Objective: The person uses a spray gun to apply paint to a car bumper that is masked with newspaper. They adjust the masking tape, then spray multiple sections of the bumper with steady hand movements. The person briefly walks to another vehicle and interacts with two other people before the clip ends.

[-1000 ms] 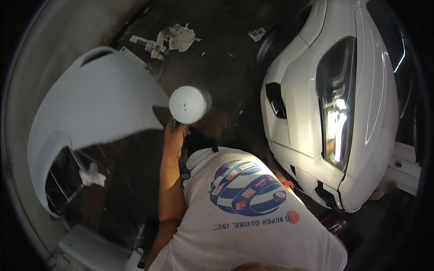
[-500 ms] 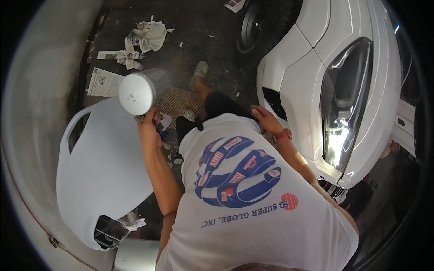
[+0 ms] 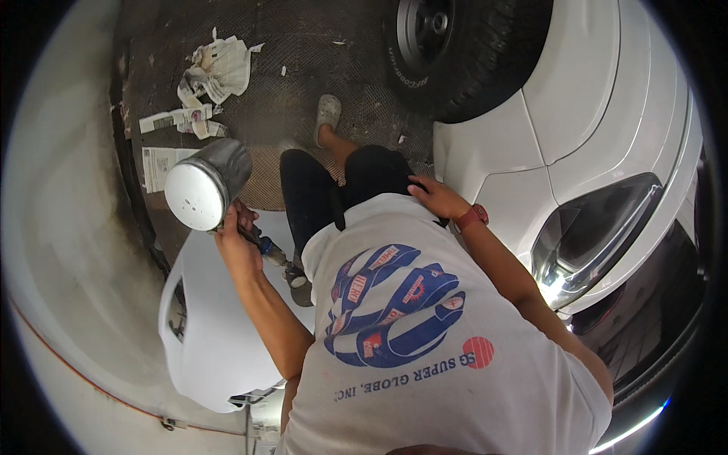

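Observation:
My left hand [image 3: 241, 241] is wrapped round the grip of a spray gun [image 3: 262, 241]. A big metal paint cup [image 3: 199, 192] with a pale round lid sits on top of the gun. A small round gauge [image 3: 296, 277] hangs at the grip's lower end. The gun's nozzle is hidden by the cup and hand. Below and beside this hand lies a smooth white car body panel [image 3: 216, 318], partly covered by my forearm. My right hand [image 3: 438, 199] rests on the leg of my dark shorts [image 3: 379, 171], fingers stretched out, holding nothing.
Close on my right stands a white car [image 3: 508, 182] with its headlight [image 3: 595, 224] and a black tyre [image 3: 474, 64]. Crumpled newspaper [image 3: 220, 72] and a flat sheet [image 3: 157, 168] lie on the dark meshed floor [image 3: 296, 38]. A pale wall [image 3: 68, 205] runs along the left.
The view has turned: more of the wheel shows, and the white panel appears smaller and farther right. My left hand and the spray gun sit lower and slightly left. My right hand stays at my thigh.

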